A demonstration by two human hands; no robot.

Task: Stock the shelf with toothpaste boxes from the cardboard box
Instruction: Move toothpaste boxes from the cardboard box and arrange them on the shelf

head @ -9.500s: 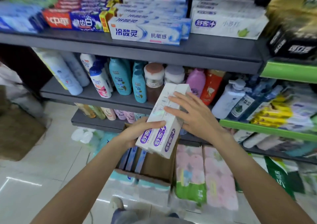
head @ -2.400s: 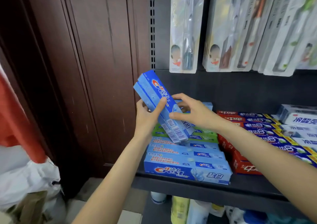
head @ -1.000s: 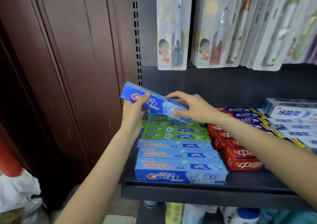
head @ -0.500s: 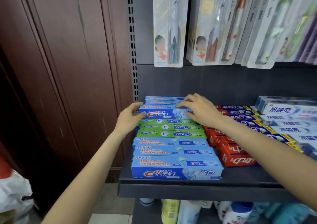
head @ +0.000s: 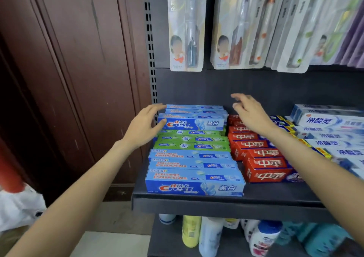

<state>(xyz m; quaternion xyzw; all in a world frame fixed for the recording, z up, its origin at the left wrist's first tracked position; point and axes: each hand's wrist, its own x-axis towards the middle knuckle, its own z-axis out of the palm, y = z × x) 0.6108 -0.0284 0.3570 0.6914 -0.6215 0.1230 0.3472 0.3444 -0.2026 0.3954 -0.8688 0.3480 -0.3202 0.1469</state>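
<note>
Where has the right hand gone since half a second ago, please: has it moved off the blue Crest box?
Yes. The right hand has lifted off the blue Crest box and shifted right, over the red boxes, open.

I read "Crest" with "佳洁士" and "盐白" on the front blue toothpaste box [head: 194, 188] at my 6 o'clock, and the same words on the rear blue box [head: 192, 124] toward 12. The green boxes [head: 192, 145] between them carry "新". At 3 o'clock, the red boxes [head: 266, 164] show "中華" and the white boxes [head: 329, 121] "冷酸灵".
</note>
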